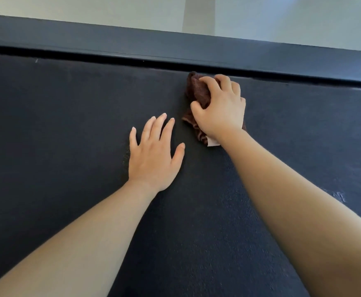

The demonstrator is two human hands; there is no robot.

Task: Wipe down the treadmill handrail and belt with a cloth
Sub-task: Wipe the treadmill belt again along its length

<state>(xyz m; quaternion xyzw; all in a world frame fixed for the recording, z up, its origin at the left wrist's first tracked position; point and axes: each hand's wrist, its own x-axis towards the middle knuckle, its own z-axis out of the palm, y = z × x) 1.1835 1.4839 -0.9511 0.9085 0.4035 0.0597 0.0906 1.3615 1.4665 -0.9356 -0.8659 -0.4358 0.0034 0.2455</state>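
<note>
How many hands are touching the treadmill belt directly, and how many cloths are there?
1 hand directly: the left hand lies flat and open on the belt. The right hand presses 1 brown cloth near the far side rail. No other cloth shows.

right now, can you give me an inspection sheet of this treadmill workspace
surface: dark textured treadmill belt fills most of the view; a few pale scuffs, one near the right edge
job's things: brown cloth bunched on the belt close to the far side rail, with a pale tag showing at its near end; handrail not in view
clutter: nothing seen
grippers: right hand presses on the cloth with fingers curled into it; left hand lies flat and open on the belt, beside the cloth and apart from it
cables: nothing seen
surroundings: pale floor beyond the side rail
</note>
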